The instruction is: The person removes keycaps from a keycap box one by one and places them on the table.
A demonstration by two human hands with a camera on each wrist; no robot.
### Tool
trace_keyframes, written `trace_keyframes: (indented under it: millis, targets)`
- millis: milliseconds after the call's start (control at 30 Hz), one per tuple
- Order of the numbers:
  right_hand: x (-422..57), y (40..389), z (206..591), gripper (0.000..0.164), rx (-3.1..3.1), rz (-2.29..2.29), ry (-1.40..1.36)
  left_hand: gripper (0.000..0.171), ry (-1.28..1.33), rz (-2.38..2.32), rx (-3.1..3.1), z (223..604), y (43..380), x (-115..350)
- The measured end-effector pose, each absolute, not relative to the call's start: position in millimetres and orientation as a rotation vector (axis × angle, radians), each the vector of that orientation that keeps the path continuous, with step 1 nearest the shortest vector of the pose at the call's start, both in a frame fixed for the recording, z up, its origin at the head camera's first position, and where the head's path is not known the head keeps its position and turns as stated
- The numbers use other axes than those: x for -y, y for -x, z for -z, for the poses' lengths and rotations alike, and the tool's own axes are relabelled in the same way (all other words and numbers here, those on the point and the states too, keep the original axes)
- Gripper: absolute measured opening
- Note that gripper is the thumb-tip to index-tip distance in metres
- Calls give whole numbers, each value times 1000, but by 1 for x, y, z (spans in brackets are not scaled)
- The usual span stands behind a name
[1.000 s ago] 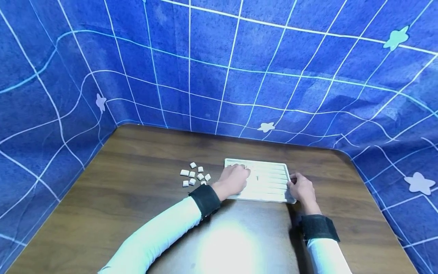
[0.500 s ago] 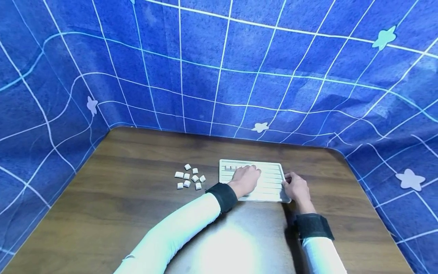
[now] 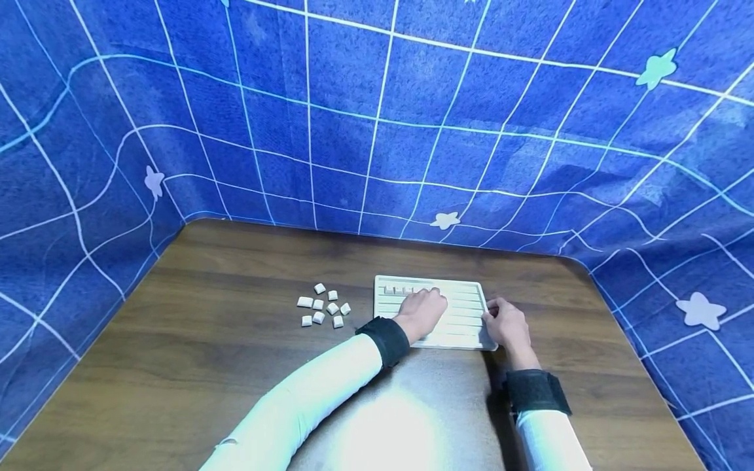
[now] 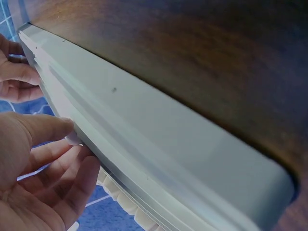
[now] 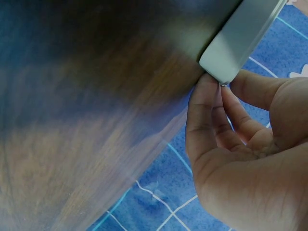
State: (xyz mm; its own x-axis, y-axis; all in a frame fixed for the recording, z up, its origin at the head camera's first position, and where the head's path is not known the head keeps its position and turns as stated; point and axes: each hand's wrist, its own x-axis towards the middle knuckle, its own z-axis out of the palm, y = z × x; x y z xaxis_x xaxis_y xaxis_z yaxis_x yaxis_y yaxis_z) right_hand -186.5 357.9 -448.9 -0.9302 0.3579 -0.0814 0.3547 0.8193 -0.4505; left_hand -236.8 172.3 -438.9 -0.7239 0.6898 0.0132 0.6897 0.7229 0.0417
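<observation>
Blue gridded cloth (image 3: 347,91) hangs behind a brown wood-grain table (image 3: 177,353).

Loose blocks (image 3: 318,305) left of tray (image 3: 465,321)

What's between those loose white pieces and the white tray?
Between the loose pieces and the tray lies bare table, seen in the head view; the dark left cuff edges the gap's near end.

Left hand (image 3: 421,313) obscures part of white tray (image 3: 465,322); pinched white piece (image 4: 73,140) mostly concealed; both sleeves (image 3: 312,392) cut off nearside; surface detail of loose pieces (image 3: 318,305) too small to tell
</observation>
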Motion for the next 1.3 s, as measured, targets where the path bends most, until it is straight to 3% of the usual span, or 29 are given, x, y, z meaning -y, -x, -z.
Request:
trace_keyframes:
  millis: [500,800,1300]
  targets:
    - [-348,187,455,30,2994,-723,608,14,-1216,124,-2995,442,233,-163]
    - [-351,186,456,28,2985,-723,594,15,-1227,96,-2978,424,225,-150]
    - [-356,186,453,29,3009,-699,559,14,-1188,-91,-3097,404,225,-60]
